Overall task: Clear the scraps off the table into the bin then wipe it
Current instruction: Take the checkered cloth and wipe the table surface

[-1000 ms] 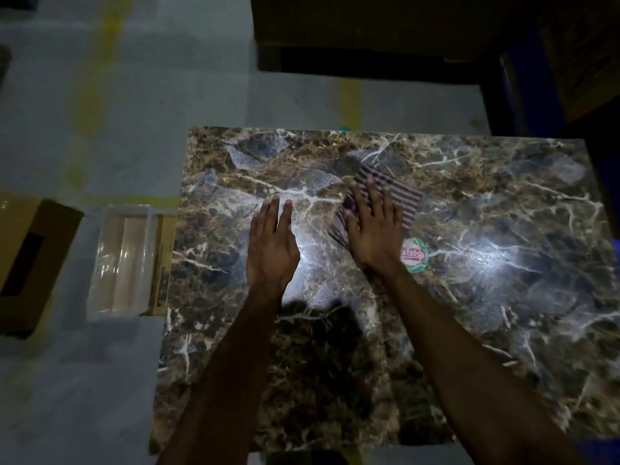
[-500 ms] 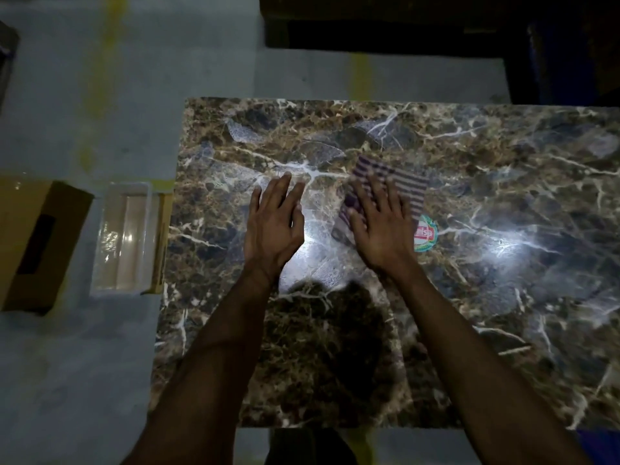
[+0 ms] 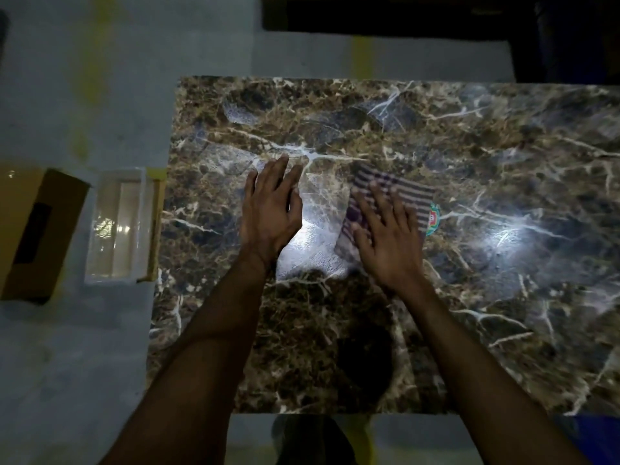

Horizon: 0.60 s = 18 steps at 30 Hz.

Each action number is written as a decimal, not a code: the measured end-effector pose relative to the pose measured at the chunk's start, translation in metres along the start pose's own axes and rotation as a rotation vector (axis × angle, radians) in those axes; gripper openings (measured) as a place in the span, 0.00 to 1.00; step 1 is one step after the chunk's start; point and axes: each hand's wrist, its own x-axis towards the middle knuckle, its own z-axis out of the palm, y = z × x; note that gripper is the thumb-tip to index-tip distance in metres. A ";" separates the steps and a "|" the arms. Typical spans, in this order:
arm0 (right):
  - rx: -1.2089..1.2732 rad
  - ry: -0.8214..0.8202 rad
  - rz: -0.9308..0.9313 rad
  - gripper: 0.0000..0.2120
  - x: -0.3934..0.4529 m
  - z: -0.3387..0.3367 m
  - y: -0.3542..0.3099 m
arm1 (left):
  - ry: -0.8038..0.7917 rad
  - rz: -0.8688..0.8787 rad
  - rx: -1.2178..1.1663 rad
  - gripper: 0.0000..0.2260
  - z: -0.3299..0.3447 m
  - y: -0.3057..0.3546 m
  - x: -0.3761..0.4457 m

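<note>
Sliding a little rightward since half a second ago: right hand [image 3: 385,236] and cloth [image 3: 396,193], now covering more of the round sticker [image 3: 433,219]; left hand [image 3: 270,209] hardly shifting, thumb opening slightly.

Pressing flat on the cloth with the right hand, fingers straight and fanned, no pinch, grip spread. Resting the left hand on the bare counter [image 3: 503,146] beside it, fingers straight and close together, holding nothing.

Cloth lying mid-counter, partly under the right palm, far striped edge sticking out beyond the fingertips. Likely handling: light, soft, limp, prone to bunching if pushed from one corner; best held by flat palm pressure over the middle, or pinched at the folded edge for lifting. Sticker looking thin and stuck down; probably not shifting under a wipe.

Counter: glossy marble-pattern top, dark brown with white veins, throwing back two bright glare patches; probably slick, so cloth gliding easily. No loose scraps showing on the visible part, so judging the wiping stage under way.

Room: dim, pale floor with faded yellow streaks. White bin [image 3: 117,226] sitting on the floor just left of the counter edge, cardboard box [image 3: 37,229] beyond it. Dark furniture along the far side, details not readable.
</note>
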 end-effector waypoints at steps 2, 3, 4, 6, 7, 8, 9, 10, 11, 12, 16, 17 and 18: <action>0.025 0.046 0.055 0.28 0.026 -0.001 -0.011 | 0.001 0.005 -0.002 0.21 0.001 0.000 0.000; 0.024 0.065 0.068 0.28 0.040 0.001 -0.019 | 0.003 0.005 -0.004 0.21 0.001 0.000 0.001; 0.021 0.079 0.076 0.28 0.051 0.004 -0.029 | 0.004 0.004 -0.002 0.21 0.002 -0.001 0.002; 0.018 0.085 0.040 0.28 0.059 0.012 -0.048 | 0.004 0.008 0.014 0.21 0.004 -0.004 0.002; 0.018 0.073 -0.007 0.28 0.054 0.016 -0.056 | -0.002 0.013 0.022 0.21 0.005 -0.005 0.001; 0.021 0.057 -0.065 0.28 0.044 0.019 -0.061 | -0.009 0.018 0.027 0.21 0.005 -0.005 0.001; 0.024 0.042 -0.122 0.28 0.030 0.021 -0.063 | -0.016 0.020 0.026 0.21 0.005 -0.005 0.001; 0.019 0.031 -0.159 0.28 0.015 0.022 -0.060 | -0.019 0.018 0.021 0.21 0.005 -0.006 0.001; -0.002 0.022 -0.169 0.29 0.000 0.022 -0.054 | -0.018 0.016 0.013 0.21 0.004 -0.005 0.001; -0.031 0.006 -0.154 0.30 -0.011 0.019 -0.046 | -0.014 0.012 0.005 0.21 0.003 -0.005 0.001; -0.013 -0.017 -0.005 0.28 0.003 0.004 -0.019 | -0.005 -0.006 -0.010 0.21 0.001 -0.003 0.001; -0.009 0.008 0.031 0.28 0.020 0.001 -0.019 | -0.003 -0.004 -0.013 0.21 0.000 -0.003 0.002; -0.005 0.032 0.057 0.28 0.039 0.000 -0.022 | -0.002 -0.004 -0.017 0.21 0.000 -0.003 0.001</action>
